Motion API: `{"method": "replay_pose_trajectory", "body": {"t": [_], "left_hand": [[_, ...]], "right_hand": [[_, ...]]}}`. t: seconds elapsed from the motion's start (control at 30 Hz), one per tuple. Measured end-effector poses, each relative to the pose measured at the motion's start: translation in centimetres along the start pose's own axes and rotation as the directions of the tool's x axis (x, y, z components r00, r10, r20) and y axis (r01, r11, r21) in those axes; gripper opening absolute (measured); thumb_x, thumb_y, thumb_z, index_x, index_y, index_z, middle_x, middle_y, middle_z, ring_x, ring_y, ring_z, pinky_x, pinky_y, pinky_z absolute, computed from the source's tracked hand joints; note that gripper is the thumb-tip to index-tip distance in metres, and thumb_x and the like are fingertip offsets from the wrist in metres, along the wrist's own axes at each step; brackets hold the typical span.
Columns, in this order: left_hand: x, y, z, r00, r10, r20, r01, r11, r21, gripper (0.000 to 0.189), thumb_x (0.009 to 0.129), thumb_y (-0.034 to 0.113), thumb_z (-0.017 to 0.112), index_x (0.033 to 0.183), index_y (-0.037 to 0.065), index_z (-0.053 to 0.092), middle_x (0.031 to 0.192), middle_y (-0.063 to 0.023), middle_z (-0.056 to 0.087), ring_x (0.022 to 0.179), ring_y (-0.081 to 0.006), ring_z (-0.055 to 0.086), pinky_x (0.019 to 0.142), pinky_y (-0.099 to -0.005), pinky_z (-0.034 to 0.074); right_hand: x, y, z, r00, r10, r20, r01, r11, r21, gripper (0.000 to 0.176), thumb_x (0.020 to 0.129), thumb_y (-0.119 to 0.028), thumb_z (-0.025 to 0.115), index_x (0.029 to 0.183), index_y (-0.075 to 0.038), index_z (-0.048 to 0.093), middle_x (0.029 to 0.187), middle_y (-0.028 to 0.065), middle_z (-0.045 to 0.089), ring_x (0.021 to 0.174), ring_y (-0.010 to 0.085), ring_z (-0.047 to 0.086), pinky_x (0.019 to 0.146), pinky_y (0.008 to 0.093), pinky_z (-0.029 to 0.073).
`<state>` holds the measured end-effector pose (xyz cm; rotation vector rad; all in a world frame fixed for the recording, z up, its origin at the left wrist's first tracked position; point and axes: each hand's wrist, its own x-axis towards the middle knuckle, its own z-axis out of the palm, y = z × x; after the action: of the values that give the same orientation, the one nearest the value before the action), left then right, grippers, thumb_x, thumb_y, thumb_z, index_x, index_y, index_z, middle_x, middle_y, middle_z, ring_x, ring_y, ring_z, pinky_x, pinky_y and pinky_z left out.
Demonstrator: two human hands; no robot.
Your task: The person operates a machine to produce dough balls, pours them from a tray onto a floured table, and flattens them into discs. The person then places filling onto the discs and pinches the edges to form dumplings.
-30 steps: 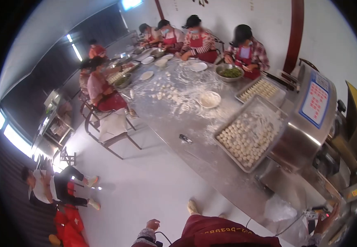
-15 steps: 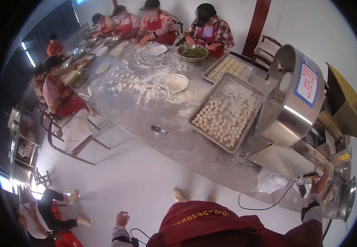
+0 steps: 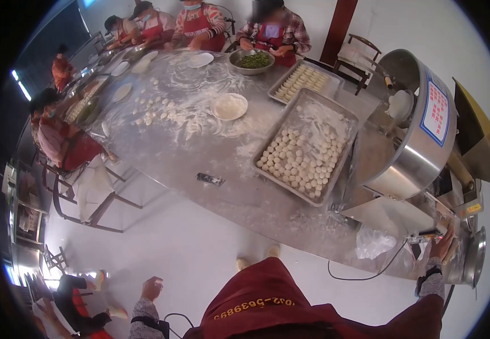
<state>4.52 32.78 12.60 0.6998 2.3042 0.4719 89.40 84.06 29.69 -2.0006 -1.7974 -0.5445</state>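
My left hand (image 3: pixel 152 288) hangs over the floor at the bottom, its fingers loosely bent and nothing visible in it. My right hand (image 3: pixel 440 246) reaches to the lower front of the steel machine (image 3: pixel 411 172) at the right; its fingers are partly hidden, and whether they grip anything cannot be made out. Just left of that hand lie a clear plastic bag (image 3: pixel 373 242) and a dark cable (image 3: pixel 363 279). A metal tray (image 3: pixel 319 117) of small round dough pieces (image 3: pixel 298 158) rests on the table left of the machine.
Behind the tray is another tray (image 3: pixel 303 81) of shaped dumplings. The floury steel table (image 3: pixel 171 152) bears a phone-like dark object (image 3: pixel 209 179), a flour bowl (image 3: pixel 229 107) and a bowl of green filling (image 3: pixel 251 61). Several people in red aprons sit around it; a chair (image 3: pixel 95 189) stands at left.
The view has shifted, so the table and people sit further left and slightly higher. My left hand appears further left; my right hand remains by the machine.
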Motion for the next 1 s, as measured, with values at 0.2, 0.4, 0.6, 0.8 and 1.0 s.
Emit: {"method": "replay_pose_trajectory", "body": {"t": [0.2, 0.4, 0.6, 0.8, 1.0], "left_hand": [[4.3, 6.8, -0.1, 0.991, 0.105, 0.082, -0.11, 0.992, 0.056, 0.018, 0.079, 0.005, 0.053, 0.093, 0.002, 0.064, 0.075, -0.0129, 0.068, 0.069, -0.0225, 0.067, 0.067, -0.0345, 0.054], [8.1, 10.7, 0.8, 0.981, 0.124, 0.151, -0.131, 0.991, 0.039, 0.021, 0.08, 0.005, 0.056, 0.098, 0.003, 0.064, 0.08, -0.0135, 0.068, 0.072, -0.0224, 0.067, 0.069, -0.0333, 0.054], [10.3, 15.0, 1.7, 0.972, 0.16, 0.171, -0.167, 0.986, 0.027, 0.021, 0.081, 0.005, 0.055, 0.1, 0.003, 0.064, 0.08, -0.0128, 0.068, 0.073, -0.0214, 0.067, 0.07, -0.0328, 0.054], [13.3, 15.9, 4.1, 0.964, 0.165, 0.209, -0.175, 0.984, 0.031, 0.022, 0.081, 0.003, 0.053, 0.1, 0.003, 0.063, 0.079, -0.0121, 0.068, 0.071, -0.0193, 0.066, 0.067, -0.0306, 0.053], [13.8, 18.1, 5.5, 0.963, 0.129, 0.236, -0.127, 0.992, -0.024, 0.022, 0.082, 0.001, 0.052, 0.102, 0.003, 0.063, 0.079, -0.0109, 0.068, 0.07, -0.0177, 0.065, 0.066, -0.0295, 0.053]], "right_hand": [[0.0, -1.5, -1.4, 0.998, 0.044, 0.034, -0.042, 0.998, -0.052, 0.096, 0.062, 0.004, 0.075, 0.142, -0.01, 0.025, 0.145, 0.0127, 0.028, 0.134, 0.0305, 0.028, 0.111, 0.0375, 0.026], [-0.2, -2.3, -2.0, 0.999, 0.044, 0.03, -0.041, 0.995, -0.088, 0.096, 0.061, 0.005, 0.075, 0.142, -0.012, 0.027, 0.145, 0.0121, 0.028, 0.134, 0.0303, 0.028, 0.111, 0.0372, 0.026], [-0.6, -1.9, -1.8, 0.996, 0.087, 0.035, -0.084, 0.993, -0.081, 0.099, 0.058, 0.006, 0.075, 0.143, -0.014, 0.027, 0.145, 0.0115, 0.028, 0.135, 0.0309, 0.026, 0.112, 0.0384, 0.025], [-0.6, -0.6, -1.4, 1.0, -0.016, 0.008, 0.016, 0.999, -0.051, 0.1, 0.057, 0.006, 0.076, 0.142, -0.013, 0.027, 0.145, 0.0118, 0.029, 0.135, 0.0317, 0.027, 0.111, 0.04, 0.026], [-0.3, -2.2, -2.2, 0.999, 0.031, 0.018, -0.032, 0.998, 0.05, 0.1, 0.057, 0.008, 0.075, 0.142, -0.013, 0.028, 0.145, 0.0104, 0.029, 0.135, 0.0305, 0.027, 0.112, 0.0394, 0.025]]}}
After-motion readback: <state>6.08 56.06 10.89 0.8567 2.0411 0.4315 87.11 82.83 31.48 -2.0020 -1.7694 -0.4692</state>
